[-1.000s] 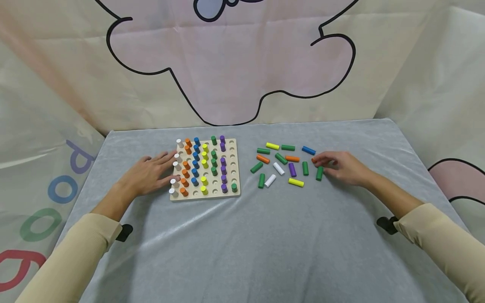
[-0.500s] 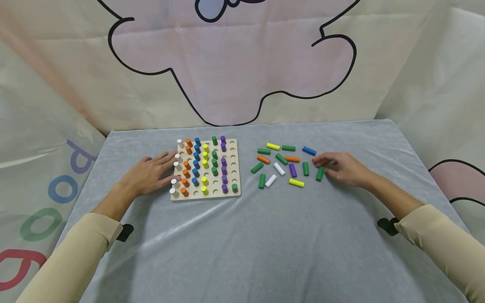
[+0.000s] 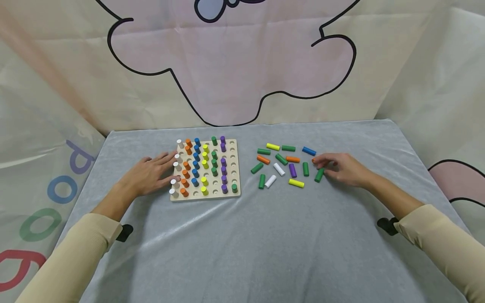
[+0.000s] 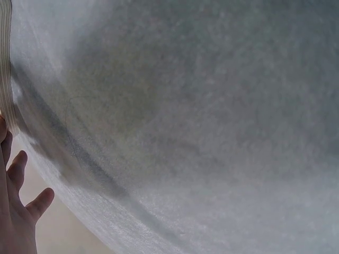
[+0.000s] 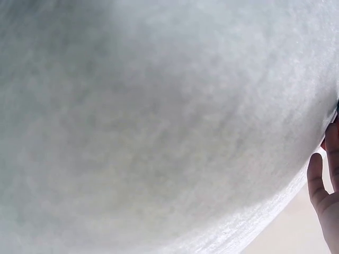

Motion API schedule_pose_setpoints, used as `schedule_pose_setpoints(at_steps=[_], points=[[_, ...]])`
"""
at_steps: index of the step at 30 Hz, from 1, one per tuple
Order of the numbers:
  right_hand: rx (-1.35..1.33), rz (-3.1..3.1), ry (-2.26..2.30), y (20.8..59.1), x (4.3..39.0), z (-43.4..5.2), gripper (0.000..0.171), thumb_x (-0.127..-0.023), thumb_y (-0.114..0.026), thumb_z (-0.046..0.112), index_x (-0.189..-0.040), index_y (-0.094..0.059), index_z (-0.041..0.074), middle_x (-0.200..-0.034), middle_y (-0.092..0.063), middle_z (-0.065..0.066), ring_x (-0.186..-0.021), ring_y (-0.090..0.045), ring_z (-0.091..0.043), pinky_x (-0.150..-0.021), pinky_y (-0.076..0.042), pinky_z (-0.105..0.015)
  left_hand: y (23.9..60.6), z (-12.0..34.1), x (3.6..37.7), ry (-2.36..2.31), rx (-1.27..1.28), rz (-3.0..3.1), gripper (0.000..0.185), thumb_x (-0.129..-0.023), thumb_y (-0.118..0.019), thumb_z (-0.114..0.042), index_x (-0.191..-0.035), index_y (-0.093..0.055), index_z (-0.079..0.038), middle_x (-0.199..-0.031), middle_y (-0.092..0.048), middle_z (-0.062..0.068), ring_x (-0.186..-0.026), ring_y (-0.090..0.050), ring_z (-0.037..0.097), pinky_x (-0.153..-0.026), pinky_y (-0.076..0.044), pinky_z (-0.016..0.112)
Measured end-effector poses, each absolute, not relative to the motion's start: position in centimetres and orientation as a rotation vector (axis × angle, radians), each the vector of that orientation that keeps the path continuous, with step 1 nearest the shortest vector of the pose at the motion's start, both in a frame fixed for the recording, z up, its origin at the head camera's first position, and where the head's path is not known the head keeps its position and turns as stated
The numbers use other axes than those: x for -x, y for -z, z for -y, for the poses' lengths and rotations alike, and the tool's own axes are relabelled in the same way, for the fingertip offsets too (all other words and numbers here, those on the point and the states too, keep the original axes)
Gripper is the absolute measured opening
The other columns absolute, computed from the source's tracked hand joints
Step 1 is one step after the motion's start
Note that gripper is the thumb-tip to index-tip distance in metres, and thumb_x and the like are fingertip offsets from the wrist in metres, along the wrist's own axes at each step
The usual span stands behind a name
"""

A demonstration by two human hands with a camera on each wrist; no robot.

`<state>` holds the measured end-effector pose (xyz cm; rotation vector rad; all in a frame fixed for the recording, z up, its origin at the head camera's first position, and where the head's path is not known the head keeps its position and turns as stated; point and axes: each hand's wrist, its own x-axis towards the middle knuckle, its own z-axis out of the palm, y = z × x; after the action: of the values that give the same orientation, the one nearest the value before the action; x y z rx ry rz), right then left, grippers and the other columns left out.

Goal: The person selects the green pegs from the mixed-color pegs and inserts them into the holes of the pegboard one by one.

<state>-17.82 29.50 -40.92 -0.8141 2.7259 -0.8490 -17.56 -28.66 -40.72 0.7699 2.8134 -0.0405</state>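
A wooden peg board (image 3: 233, 148) lies left of centre on the grey cloth, with white, orange, blue, yellow, green and purple pegs standing in columns. My left hand (image 3: 153, 171) lies flat on the cloth, its straight fingers (image 4: 18, 174) touching the board's left edge. Right of the board lie several loose pegs. My right hand (image 3: 333, 166) rests at the right end of that scatter with curled fingers (image 5: 318, 182). Its thumb and fingers pinch the upper end of a green peg (image 3: 319, 175) that lies tilted on the cloth. An orange peg (image 3: 313, 160) peeks out under the index fingertip.
Loose pegs include a yellow one (image 3: 296, 183), a white one (image 3: 270, 181), a purple one (image 3: 292, 170) and a blue one (image 3: 308, 150). The board's rightmost columns show open holes. Printed fabric walls enclose the table (image 3: 242, 244) at the back and sides.
The green peg under my right hand has turned slightly, its lower end swinging left. Both hands have otherwise stayed in place.
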Motion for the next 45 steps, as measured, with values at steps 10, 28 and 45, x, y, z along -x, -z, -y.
schedule_pose_setpoints(at_steps=[10, 28, 45], points=[[0.812, -2.705, 0.851, 40.6, 17.9, -29.4, 0.038, -0.084, -0.067, -0.014, -0.119, -0.068, 0.001, -0.107, -0.072, -0.005, -0.096, -0.066, -0.021, -0.083, -0.053, -0.047, 40.6, 28.7, 17.4, 0.034, -0.78, -2.822, 0.082, -0.099, -0.044, -0.061, -0.157, -0.026, -0.005, -0.163, -0.024, 0.016, -0.146, -0.027, 0.041, -0.105, -0.034, 0.066], [0.877, -2.692, 0.909, 40.2, 17.9, -29.4, 0.034, -0.085, -0.065, -0.014, -0.116, -0.068, 0.001, -0.109, -0.071, -0.009, -0.093, -0.064, -0.021, -0.08, -0.055, -0.036, 40.5, 28.7, 17.3, 0.045, -0.763, -2.816, 0.082, -0.1, -0.042, -0.061, -0.157, -0.025, -0.005, -0.163, -0.022, 0.016, -0.146, -0.026, 0.041, -0.105, -0.033, 0.066], [0.848, -2.705, 0.952, 40.0, 18.2, -28.2, 0.031, -0.089, -0.063, -0.007, -0.119, -0.065, -0.002, -0.101, -0.068, -0.007, -0.086, -0.063, -0.022, -0.077, -0.053, -0.024, 40.7, 28.6, 17.4, 0.027, -0.764, -2.814, 0.083, -0.1, -0.043, -0.061, -0.157, -0.025, -0.004, -0.163, -0.022, 0.017, -0.146, -0.026, 0.041, -0.105, -0.034, 0.065]])
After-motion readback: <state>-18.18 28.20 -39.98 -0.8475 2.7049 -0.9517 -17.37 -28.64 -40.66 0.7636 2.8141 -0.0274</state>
